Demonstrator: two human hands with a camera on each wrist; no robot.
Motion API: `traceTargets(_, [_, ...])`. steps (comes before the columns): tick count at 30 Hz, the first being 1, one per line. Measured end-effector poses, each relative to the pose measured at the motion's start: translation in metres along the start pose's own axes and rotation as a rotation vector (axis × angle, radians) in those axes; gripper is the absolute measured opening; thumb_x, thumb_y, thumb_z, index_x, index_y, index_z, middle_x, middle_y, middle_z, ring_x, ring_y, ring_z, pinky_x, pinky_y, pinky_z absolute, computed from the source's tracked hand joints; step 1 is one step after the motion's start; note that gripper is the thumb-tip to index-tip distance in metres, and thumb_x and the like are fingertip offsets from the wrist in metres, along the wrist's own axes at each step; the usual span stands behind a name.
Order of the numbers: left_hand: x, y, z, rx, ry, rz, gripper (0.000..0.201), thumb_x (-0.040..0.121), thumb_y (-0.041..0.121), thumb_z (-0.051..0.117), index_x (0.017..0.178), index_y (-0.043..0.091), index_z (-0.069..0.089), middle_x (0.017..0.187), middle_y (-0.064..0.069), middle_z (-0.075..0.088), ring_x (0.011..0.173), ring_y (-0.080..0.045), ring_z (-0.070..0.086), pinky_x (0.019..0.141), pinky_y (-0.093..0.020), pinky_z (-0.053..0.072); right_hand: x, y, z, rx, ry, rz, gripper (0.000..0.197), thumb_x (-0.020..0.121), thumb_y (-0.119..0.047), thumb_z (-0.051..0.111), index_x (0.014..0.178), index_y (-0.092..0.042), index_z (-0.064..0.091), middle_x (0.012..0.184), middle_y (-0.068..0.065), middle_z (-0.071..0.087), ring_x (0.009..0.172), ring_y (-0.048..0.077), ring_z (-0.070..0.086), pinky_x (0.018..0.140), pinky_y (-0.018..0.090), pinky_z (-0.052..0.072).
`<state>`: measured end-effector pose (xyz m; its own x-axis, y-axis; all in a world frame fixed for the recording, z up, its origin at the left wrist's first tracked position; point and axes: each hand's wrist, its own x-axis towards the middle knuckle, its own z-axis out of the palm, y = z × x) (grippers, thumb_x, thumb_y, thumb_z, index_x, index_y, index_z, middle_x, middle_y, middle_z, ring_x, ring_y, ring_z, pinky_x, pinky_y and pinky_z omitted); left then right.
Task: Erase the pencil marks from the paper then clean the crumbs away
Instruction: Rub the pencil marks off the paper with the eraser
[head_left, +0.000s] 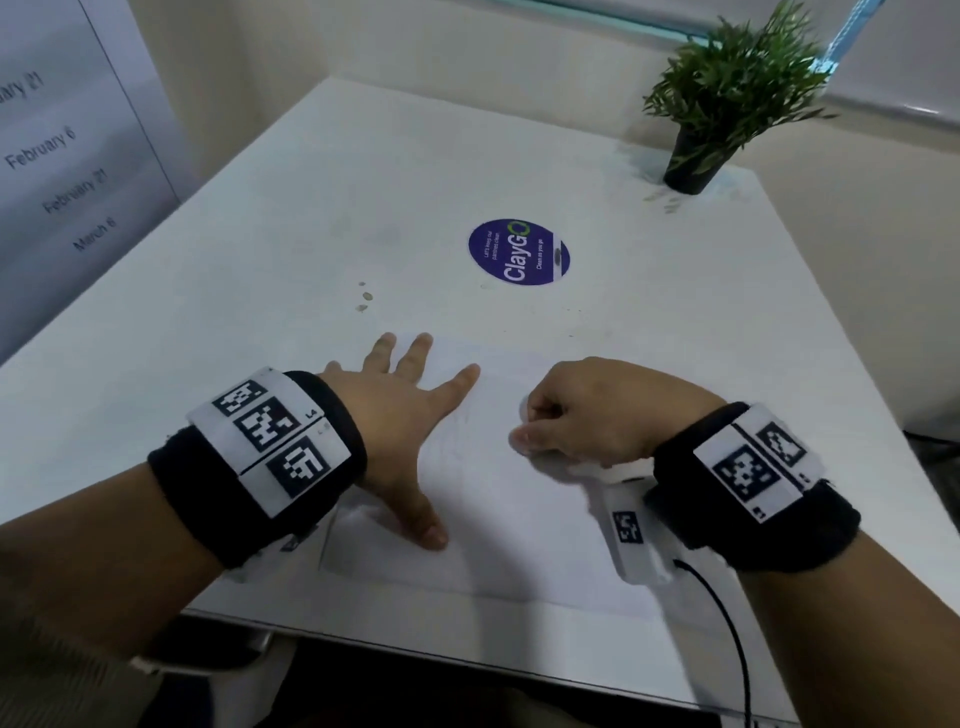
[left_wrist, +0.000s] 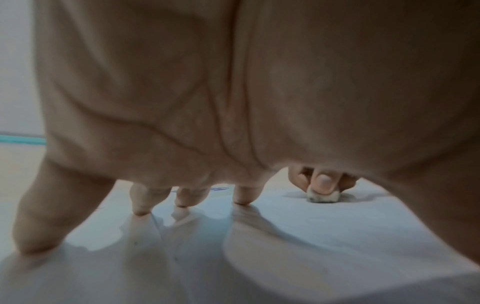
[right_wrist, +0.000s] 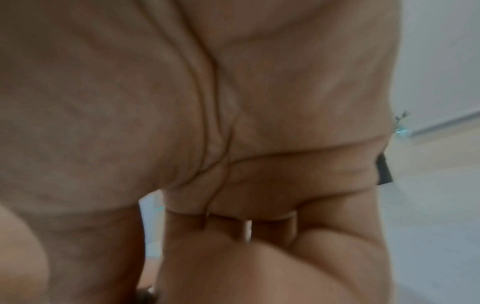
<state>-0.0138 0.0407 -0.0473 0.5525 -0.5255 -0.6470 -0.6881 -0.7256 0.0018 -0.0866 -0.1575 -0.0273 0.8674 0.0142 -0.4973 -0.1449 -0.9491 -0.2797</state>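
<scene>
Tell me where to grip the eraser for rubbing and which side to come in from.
Pinch the eraser by its upper half from above, thumb on one side and fingers opposite, as the right hand does. It is a small white block, so this leaves its bottom face bare on the paper, which the left hand pins flat.

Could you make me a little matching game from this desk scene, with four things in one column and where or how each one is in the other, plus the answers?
Things:
1. left hand
2. eraser
3. potted plant
4. round sticker

Places or states:
A. at the table's far right corner
B. pinched in the right hand, pressed on the paper
C. purple, flat on the table beyond the paper
D. spread flat, holding the paper down

Pairs: 1-D, 2-B, 3-A, 4-C
</scene>
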Motion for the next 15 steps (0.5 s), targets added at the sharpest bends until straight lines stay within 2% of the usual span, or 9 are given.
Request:
traceTargets(4, [-0.001, 0.001, -0.001, 0.001, -0.01, -0.001, 0.16, 0.047, 0.085, 0.081, 0.15, 0.046, -0.035, 0.163, -0.007, -0.04, 0.152, -0.037, -0.03, 0.122, -0.067, 0.008, -0.002, 0.001, -0.009, -0.082, 0.033, 0.039, 0.047, 0.099, -0.044, 0.065, 0.058, -0.022, 0.057, 0.057, -0.008, 0.058, 0.056, 0.007, 0.051, 0.057, 0.029, 0.038])
traceTargets(7, [-0.001, 0.001, -0.001, -0.002, -0.013, -0.005, 0.161, 0.046, 0.086, 0.081, 0.15, 0.046, -0.035, 0.163, -0.007, -0.04, 0.152, -0.037, -0.03, 0.122, -0.068, 0.01, -0.004, -0.013, -0.006, -0.03, -0.047, -0.042, 0.045, 0.1, -0.046, 0.064, 0.06, -0.025, 0.059, 0.057, -0.01, 0.062, 0.048, 0.002, 0.053, 0.054, 0.021, 0.044])
traceTargets(9, [-0.001, 0.002, 0.0, 0.007, -0.005, -0.002, 0.161, 0.045, 0.086, 0.08, 0.15, 0.046, -0.035, 0.163, -0.007, -0.039, 0.153, -0.037, -0.029, 0.122, -0.068, 0.011, -0.003, -0.014, -0.002, -0.063, -0.087, -0.057, 0.043, 0.099, -0.046, 0.064, 0.063, -0.023, 0.062, 0.06, -0.008, 0.066, 0.05, 0.004, 0.054, 0.061, 0.025, 0.047])
traceTargets(11, [0.0, 0.002, 0.0, 0.016, 0.001, -0.005, 0.16, 0.045, 0.087, 0.08, 0.15, 0.046, -0.035, 0.163, -0.007, -0.039, 0.153, -0.037, -0.028, 0.121, -0.067, 0.013, -0.002, -0.004, -0.006, -0.092, -0.068, -0.013, 0.044, 0.098, -0.045, 0.065, 0.063, -0.018, 0.062, 0.06, -0.004, 0.064, 0.051, 0.01, 0.053, 0.063, 0.03, 0.046])
traceTargets(13, [0.0, 0.001, 0.0, 0.016, 0.006, -0.009, 0.161, 0.044, 0.087, 0.08, 0.15, 0.048, -0.034, 0.164, -0.006, -0.039, 0.153, -0.036, -0.027, 0.121, -0.067, 0.015, -0.003, 0.007, -0.015, -0.141, -0.007, 0.07, 0.044, 0.098, -0.046, 0.065, 0.064, -0.018, 0.061, 0.063, -0.003, 0.063, 0.053, 0.013, 0.053, 0.059, 0.029, 0.043])
traceTargets(15, [0.0, 0.0, 0.0, 0.016, 0.002, -0.012, 0.161, 0.042, 0.088, 0.08, 0.149, 0.049, -0.034, 0.164, -0.005, -0.039, 0.153, -0.035, -0.027, 0.121, -0.067, 0.017, -0.004, 0.01, -0.018, -0.163, 0.041, 0.092, 0.043, 0.098, -0.048, 0.065, 0.068, -0.018, 0.064, 0.071, 0.0, 0.068, 0.058, 0.016, 0.056, 0.06, 0.028, 0.044])
